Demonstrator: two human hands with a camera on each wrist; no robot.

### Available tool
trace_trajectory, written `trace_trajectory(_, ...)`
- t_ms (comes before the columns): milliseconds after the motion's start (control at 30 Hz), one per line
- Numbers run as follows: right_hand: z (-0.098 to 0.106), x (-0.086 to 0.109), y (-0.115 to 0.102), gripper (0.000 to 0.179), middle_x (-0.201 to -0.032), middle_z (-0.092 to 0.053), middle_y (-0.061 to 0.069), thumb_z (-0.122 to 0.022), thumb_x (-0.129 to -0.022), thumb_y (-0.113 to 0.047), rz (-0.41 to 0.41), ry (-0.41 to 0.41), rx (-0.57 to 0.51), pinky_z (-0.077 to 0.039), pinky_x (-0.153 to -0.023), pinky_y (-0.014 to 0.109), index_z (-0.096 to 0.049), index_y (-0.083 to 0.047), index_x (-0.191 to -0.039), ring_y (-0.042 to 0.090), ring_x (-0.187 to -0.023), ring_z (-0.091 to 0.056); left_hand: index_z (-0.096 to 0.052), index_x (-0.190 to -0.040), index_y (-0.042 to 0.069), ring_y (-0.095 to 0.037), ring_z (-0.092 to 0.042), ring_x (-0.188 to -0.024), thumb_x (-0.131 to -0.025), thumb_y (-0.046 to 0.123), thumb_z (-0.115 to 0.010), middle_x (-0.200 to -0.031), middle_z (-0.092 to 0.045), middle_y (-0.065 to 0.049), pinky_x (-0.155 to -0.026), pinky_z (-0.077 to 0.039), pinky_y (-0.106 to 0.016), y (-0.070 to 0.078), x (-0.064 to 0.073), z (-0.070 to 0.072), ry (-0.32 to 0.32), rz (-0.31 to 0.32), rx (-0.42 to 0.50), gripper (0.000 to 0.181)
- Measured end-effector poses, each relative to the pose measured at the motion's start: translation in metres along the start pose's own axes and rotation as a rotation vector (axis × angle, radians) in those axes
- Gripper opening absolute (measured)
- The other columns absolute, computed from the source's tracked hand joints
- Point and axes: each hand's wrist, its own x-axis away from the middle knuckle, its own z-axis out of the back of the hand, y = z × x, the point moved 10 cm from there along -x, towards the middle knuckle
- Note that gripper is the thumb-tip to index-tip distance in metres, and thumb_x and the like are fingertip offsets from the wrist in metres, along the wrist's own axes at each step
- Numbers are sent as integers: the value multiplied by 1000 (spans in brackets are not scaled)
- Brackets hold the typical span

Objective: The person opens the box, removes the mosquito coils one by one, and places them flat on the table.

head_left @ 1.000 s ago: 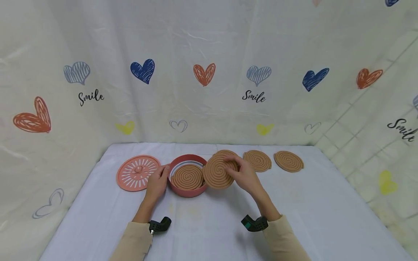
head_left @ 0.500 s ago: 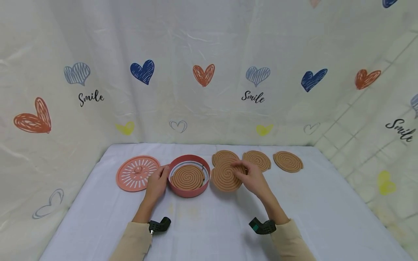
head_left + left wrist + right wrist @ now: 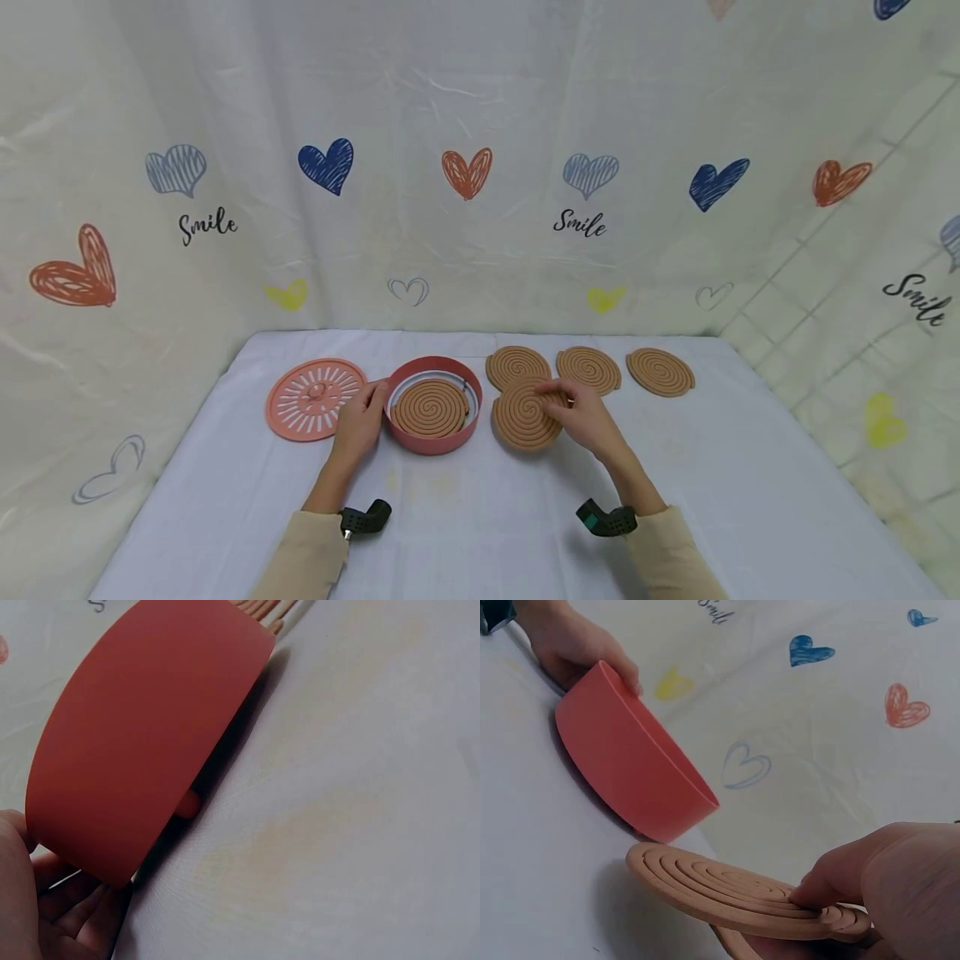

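In the head view my left hand grips the left side of a round red mosquito coil holder. A tan mosquito coil lies inside it, surrounded by a pale inner rim. The left wrist view has the thumb on the holder's wall and curled fingers at its lower edge. To the holder's right, my right hand pinches a second coil by its right part. The right wrist view shows this held coil nearly flat above the table, its shadow beneath.
A slotted pink lid with a knob lies left of the holder. Behind and right of the held coil are a near coil, a middle coil and a far coil, in a row on the white cloth.
My right hand has carried its coil rightward and down, away from the holder's edge, uncovering more of the coil behind. The left hand keeps its place on the holder.
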Motion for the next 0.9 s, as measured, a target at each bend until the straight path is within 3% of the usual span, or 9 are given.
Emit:
trace_trajectory(467,-12,-3,24,26,-136,-63,14,-64,-94,-7,-64,-96,21,-42,-109,52,-68,-7,-119,33,-133,-50,-60,-138,11,-29,-55,-134,-105,52,-40,-139,-63,-13,-112,-44,-52,1,1,1,-1,6,1,56)
trace_trajectory(567,-13,-3,26,26,-135,-62,14,-64,-94,-6,-70,-107,31,-46,-102,44,-68,-7,-119,31,-130,-52,-60,-138,11,-29,-55,-134,-105,51,-40,-138,-63,-13,-112,-44,-51,2,1,2,0,0,-1,54)
trace_trajectory(767,-15,-2,31,27,-138,-58,17,-61,-95,-5,-116,-138,-2,-50,-74,29,-67,-5,-121,23,-103,-54,-62,-136,11,-30,-55,-134,-106,47,-41,-137,-64,-13,-112,-44,-52,6,1,4,18,-10,-16,52)
trace_trajectory(900,-16,-2,33,26,-137,-58,17,-61,-95,-5,-135,-157,-14,-50,-71,27,-66,-5,-121,21,-98,-53,-61,-137,11,-30,-54,-136,-106,48,-40,-138,-63,-13,-112,-43,-52,6,2,3,7,-1,-20,53)
